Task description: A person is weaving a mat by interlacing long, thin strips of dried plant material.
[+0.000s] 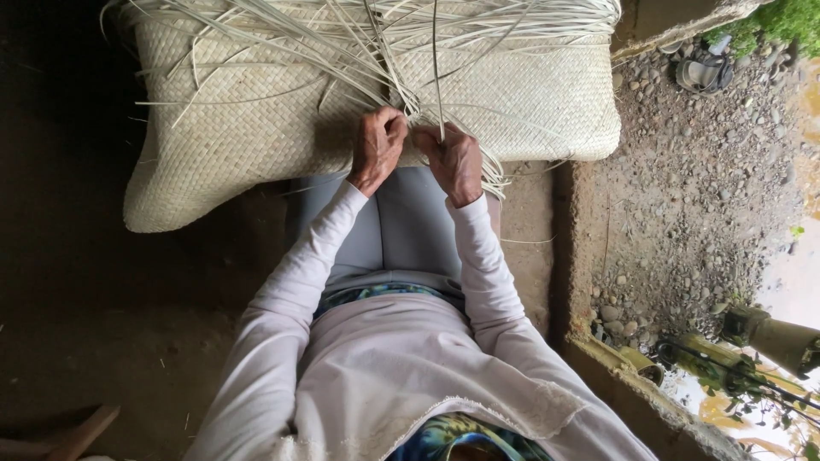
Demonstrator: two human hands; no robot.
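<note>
The left hand (377, 147) pinches loose pale strips (342, 38) at the near edge of the woven mat (222, 128), fingers curled tight around them. Just beside it, the right hand (454, 162) grips one upright strip (436, 68) between thumb and fingers. The mat spreads beyond both hands, its near edge over the person's lap, with gravel ground (700, 171) to the right

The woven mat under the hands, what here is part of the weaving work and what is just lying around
In the work:
- woven mat, resting on the lap
- loose strips, unwoven, fanning off the mat
- left hand and right hand, both pinching strips

Lying about:
- sandal on the gravel
- bamboo pieces at lower right
</note>
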